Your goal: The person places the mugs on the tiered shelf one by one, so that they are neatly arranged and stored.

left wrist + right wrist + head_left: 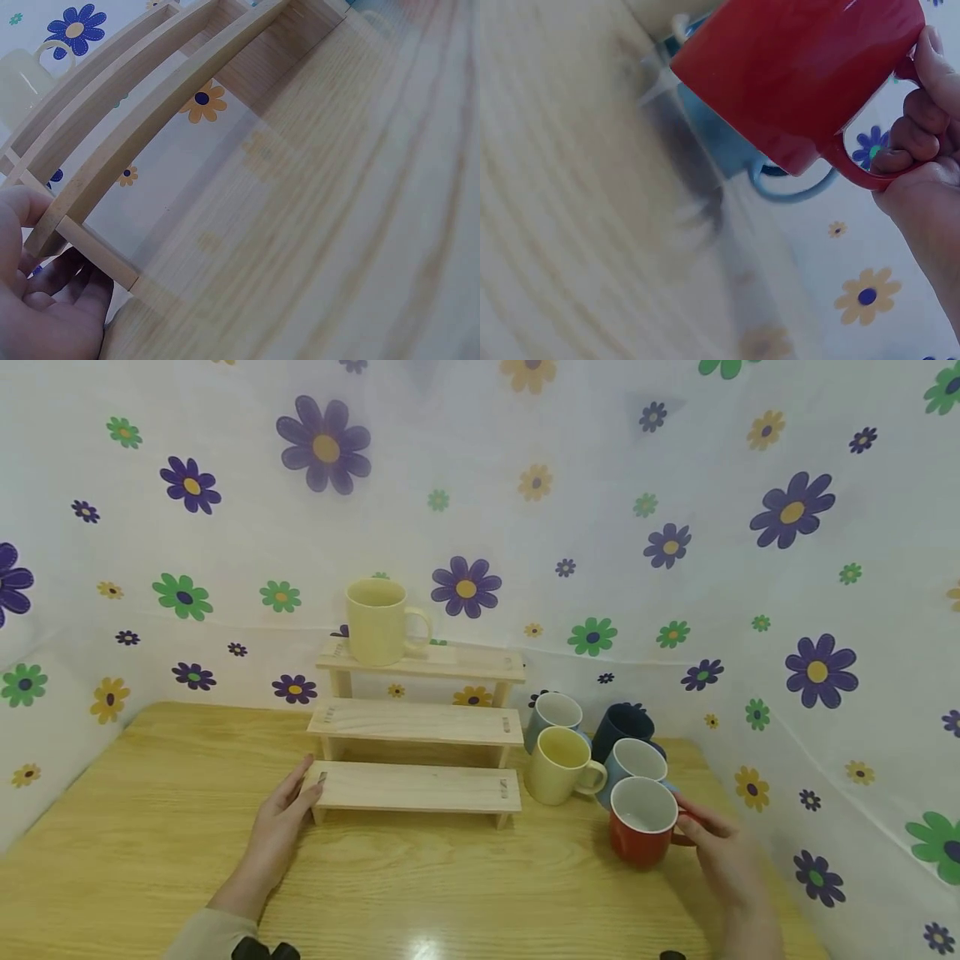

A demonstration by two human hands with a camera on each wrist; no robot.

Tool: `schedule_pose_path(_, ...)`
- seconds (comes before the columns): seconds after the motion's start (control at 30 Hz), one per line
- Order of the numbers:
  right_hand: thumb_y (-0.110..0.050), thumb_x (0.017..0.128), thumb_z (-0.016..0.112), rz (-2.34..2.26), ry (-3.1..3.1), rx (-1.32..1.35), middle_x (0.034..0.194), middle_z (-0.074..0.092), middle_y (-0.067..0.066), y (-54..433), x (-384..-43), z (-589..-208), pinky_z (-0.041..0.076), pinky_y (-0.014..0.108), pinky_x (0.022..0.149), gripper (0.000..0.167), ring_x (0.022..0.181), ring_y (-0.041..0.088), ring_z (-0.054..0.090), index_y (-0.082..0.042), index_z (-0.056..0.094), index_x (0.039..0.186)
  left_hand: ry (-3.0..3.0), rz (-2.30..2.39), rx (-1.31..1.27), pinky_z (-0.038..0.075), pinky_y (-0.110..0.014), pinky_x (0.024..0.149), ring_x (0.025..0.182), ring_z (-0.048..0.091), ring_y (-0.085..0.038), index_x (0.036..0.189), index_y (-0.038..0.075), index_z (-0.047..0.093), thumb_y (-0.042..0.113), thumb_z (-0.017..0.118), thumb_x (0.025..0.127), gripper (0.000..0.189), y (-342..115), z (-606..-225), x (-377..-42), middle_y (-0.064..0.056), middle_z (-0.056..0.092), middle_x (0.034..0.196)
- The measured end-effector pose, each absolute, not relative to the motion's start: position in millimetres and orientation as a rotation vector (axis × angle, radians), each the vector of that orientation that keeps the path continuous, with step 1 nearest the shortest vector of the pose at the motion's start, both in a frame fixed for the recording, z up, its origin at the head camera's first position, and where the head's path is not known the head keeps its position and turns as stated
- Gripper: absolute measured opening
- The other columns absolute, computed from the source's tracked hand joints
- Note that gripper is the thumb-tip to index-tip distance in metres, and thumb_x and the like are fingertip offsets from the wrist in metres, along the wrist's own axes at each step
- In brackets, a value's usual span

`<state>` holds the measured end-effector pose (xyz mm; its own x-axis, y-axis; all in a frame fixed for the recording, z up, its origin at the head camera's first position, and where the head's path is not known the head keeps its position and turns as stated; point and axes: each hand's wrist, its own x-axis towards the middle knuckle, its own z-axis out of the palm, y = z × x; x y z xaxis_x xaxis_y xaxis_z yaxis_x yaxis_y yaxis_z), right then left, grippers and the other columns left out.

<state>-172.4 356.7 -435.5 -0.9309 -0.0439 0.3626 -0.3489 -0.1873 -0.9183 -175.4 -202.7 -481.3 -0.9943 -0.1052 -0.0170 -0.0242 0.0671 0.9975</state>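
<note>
My right hand (723,852) grips the handle of a red mug (639,852) with a white inside, its fingers curled through the handle (859,176). In the right wrist view, a light blue mug (716,135) shows past the red mug's base. My left hand (279,827) holds the left end of the lowest step of a three-step wooden shelf (420,787), thumb on top and fingers curled below the board (112,180). On the top step, toward the left, a pale yellow mug (377,625) stands upright with its handle to the right.
Behind the red mug, close together right of the shelf, stand a yellow mug (555,772), two light blue mugs (611,777) and a dark blue mug (621,727). The wooden table (420,885) backs onto a white curtain with flowers (480,502), which also rises along both sides.
</note>
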Motion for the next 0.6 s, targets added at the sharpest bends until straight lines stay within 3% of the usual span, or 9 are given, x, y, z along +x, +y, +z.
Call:
schedule_pose_path(0.37,0.012,0.092,0.053,2.148,-1.84,0.33,0.103,0.071,0.004,329.8,-166.3,-377.9,0.058,0.03,0.069,0.027,0.093,0.017,0.065,0.013,0.06,0.118,-2.211,-2.156,0.12,0.023,-0.033,0.112,0.143,0.01,-0.022,0.154,0.015,0.019,0.036,0.05,0.1,0.066,-198.7,-480.6,-175.8,-0.004,0.01,0.158)
schedule_pose_path(0.6,0.002,0.09,0.062,2.162,-1.876,0.169,0.1,0.07,0.001,305.4,-173.0,-345.4,0.057,0.028,0.07,0.026,0.092,0.015,0.062,0.004,0.067,0.115,-2.207,-2.164,0.097,0.024,-0.031,0.112,0.143,0.012,-0.022,0.154,0.017,0.017,0.036,0.049,0.1,0.066,-200.8,-482.0,-175.2,-0.002,0.01,0.158)
